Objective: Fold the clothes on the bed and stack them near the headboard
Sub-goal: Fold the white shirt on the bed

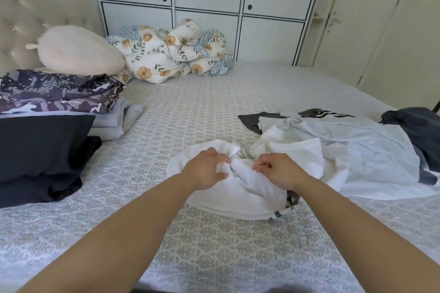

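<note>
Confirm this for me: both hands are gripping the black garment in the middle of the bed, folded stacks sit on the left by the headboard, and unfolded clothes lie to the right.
One detail is wrong: the garment is white, not black. The head view shows the left hand and right hand gripping a white garment mid-bed. The rest holds: folded stacks sit left by the headboard, unfolded clothes lie right.

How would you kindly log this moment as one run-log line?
step: folding | left hand: grips white garment | right hand: pinches it | unfolded pile: waiting
</note>
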